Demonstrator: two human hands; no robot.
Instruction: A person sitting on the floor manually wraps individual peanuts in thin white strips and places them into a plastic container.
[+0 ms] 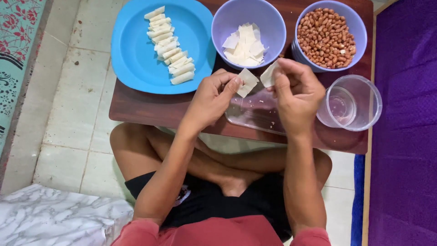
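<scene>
Head view is showing the left hand (210, 99) pinching a small white square dough wrapper (247, 82) while the right hand (295, 89) is gripping another white wrapper (269, 74), both above the dark brown wooden table (136, 107).

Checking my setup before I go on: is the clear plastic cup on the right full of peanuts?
No, the clear plastic cup looks empty, and the peanuts sit in a purple bowl behind it.

Your right hand (296, 93) hides most of its wrapper piece (269, 75); the blue plate (132, 54) and both purple bowls run off the top edge.
</scene>
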